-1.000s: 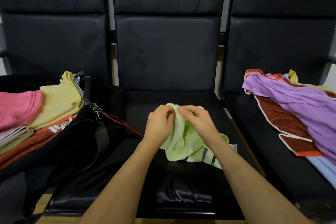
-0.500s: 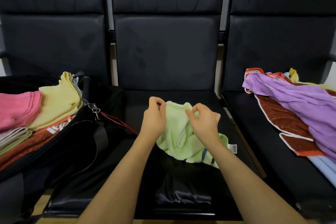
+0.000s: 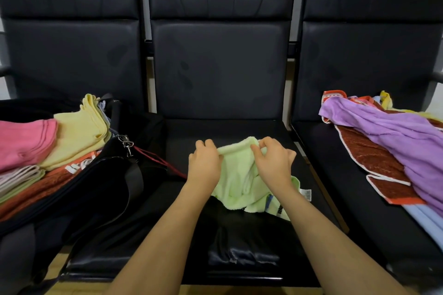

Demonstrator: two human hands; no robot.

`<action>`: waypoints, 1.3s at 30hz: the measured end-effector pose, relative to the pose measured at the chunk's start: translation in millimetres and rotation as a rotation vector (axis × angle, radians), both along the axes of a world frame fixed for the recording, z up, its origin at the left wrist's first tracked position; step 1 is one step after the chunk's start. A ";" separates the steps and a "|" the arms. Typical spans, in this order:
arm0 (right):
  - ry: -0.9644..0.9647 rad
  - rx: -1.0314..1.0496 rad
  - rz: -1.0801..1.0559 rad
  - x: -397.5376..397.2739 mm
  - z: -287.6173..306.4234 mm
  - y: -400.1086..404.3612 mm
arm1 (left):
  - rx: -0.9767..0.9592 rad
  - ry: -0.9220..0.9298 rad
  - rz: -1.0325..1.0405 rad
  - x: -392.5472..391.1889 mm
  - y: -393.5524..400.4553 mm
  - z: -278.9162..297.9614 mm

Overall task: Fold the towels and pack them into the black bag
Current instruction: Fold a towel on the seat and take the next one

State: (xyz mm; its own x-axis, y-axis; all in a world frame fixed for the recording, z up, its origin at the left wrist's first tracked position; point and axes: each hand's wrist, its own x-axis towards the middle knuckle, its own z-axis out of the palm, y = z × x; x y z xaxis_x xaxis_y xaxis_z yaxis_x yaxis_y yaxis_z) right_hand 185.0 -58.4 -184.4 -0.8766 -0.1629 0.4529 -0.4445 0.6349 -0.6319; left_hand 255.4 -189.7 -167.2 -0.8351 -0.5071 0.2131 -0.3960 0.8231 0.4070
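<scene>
Green towel (image 3: 242, 182) is bunched up on the middle seat (image 3: 230, 132), and both hands are on its far edge. Left hand (image 3: 203, 163) has its fingers curled over the towel's edge at about 10 o'clock of the bundle, right hand (image 3: 273, 163) pinches the same edge at about 1 o'clock, so a short stretch of hem runs between the two grips and the rest of the cloth sags back toward the person, with a white tag (image 3: 306, 194) poking out at 4 o'clock. Black bag (image 3: 79, 189) lies open on the left seat, at 9 o'clock from the hands, already stuffed: a pink towel (image 3: 24, 143) and a yellow towel (image 3: 79, 132) on top, with a pale one, a light green one and a rust-orange one layered under them. Its strap (image 3: 134, 179) and a metal clip (image 3: 125, 141) flop onto the middle seat. Over at 3 o'clock, the right seat has the unfolded pile (image 3: 395, 146): a purple towel draped over a rust-red one with white trim, a bit of yellow behind and light blue underneath.
</scene>
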 end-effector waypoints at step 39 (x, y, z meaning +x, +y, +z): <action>0.124 -0.770 0.012 33.6 197.7 38.6 | 0.269 0.873 -0.078 34.9 -31.0 194.6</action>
State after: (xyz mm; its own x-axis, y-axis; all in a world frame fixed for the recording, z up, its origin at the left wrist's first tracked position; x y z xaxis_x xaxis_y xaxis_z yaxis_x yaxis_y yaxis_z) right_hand 218.6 -19.8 13.3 -0.8121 0.2281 0.5371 -0.5451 0.0319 -0.8377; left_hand 290.3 -220.7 27.3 -0.4675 -0.5800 0.6671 0.1948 0.6685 0.7178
